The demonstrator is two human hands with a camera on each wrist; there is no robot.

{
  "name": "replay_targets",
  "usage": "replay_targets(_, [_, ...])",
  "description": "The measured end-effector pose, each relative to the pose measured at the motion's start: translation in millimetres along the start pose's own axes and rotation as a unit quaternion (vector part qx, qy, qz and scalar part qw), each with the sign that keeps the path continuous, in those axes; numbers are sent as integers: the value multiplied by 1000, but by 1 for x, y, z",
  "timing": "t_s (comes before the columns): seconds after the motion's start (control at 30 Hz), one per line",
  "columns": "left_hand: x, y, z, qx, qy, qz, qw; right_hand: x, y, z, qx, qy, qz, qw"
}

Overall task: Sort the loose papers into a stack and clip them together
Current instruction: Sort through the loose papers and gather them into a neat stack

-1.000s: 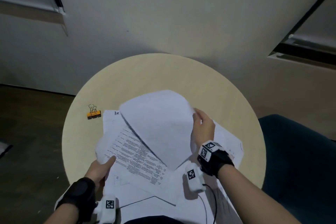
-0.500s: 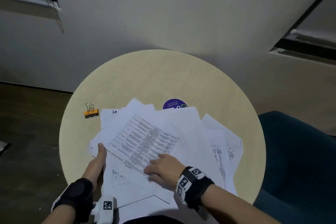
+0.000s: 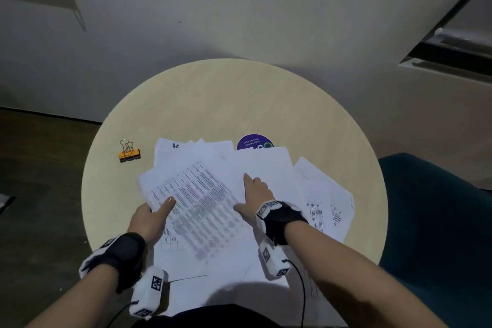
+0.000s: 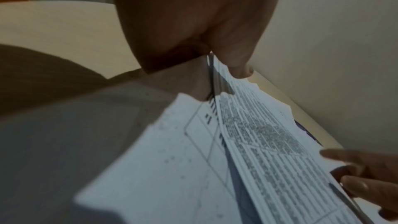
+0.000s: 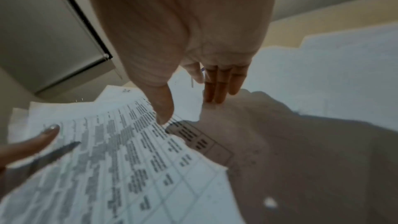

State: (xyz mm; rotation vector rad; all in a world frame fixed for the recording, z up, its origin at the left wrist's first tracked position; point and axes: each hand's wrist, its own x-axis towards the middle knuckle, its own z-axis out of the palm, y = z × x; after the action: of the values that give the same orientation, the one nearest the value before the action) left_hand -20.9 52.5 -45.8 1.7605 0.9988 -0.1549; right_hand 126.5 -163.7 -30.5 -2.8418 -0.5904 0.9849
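Observation:
Loose white papers (image 3: 266, 165) lie fanned over the near half of a round beige table (image 3: 226, 98). A printed sheet of dense text (image 3: 205, 202) lies on top. My left hand (image 3: 159, 208) pinches the pile's left edge, thumb on the printed sheet and fingers underneath; the left wrist view shows the same left hand (image 4: 217, 54) on the papers (image 4: 264, 135). My right hand (image 3: 246, 192) rests on the pile with straight fingers, and the right hand (image 5: 189, 105) lies flat on the sheets (image 5: 129, 151). An orange binder clip (image 3: 129, 154) sits alone at the table's left.
A round purple sticker (image 3: 255, 142) shows at the far edge of the pile. A dark teal chair (image 3: 439, 221) stands at the right. Some sheets (image 3: 330, 202) reach toward the table's right rim. A pale wall rises behind the table.
The blank sheet my right hand held up now lies on the pile. That hand then slid from the near edge to the pile's middle. My left thumb moved onto the printed sheet.

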Motion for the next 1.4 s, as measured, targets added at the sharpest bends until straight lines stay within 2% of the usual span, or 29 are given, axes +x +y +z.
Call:
replay_targets(0.2, [6, -1, 1, 7, -28, -19, 999, -3, -10, -1, 3, 33, 36, 999])
replay_targets(0.33, [4, 1, 1, -4, -21, -7, 1000, 0, -14, -6, 105, -68, 47, 991])
replay_targets(0.4, [3, 2, 0, -12, -19, -8, 1000, 1, -12, -4, 112, -84, 57, 989])
replay_targets(0.57, [6, -4, -1, 23, -21, -21, 999, -5, -7, 1, 97, 23, 83, 992])
replay_targets(0.73, [1, 0, 1, 7, -12, -16, 1000, -12, -1, 9, 157, -72, 62, 983])
replay_targets(0.83, [2, -4, 3, -31, -18, -26, 999, -15, 6, 10, 150, -16, 71, 986])
replay_targets(0.93, [2, -9, 5, -37, -19, 2, 999, -16, 15, 7, 213, 83, 118, 966])
replay_targets(0.97, [2, -9, 5, -42, -15, 9, 999, -17, 18, 6, 226, 87, 121, 963])
replay_targets(1.13, [1, -10, 4, -33, -25, 6, 999, -27, 9, 11, 204, 17, 39, 978])
replay_targets(1.23, [0, -10, 3, -40, -22, 0, 999, -33, 5, 23, 219, -22, 13, 975])
replay_targets(1.3, [-1, -9, 3, -22, -21, 3, 1000, -34, 8, 25, 285, 6, 2, 959])
replay_targets(1.33, [-1, -9, 3, -17, -18, 6, 1000, -33, 14, 24, 313, 44, 8, 949])
replay_targets(1.4, [-1, -9, 1, -24, -21, 0, 1000, -32, 31, 20, 297, 142, 75, 941])
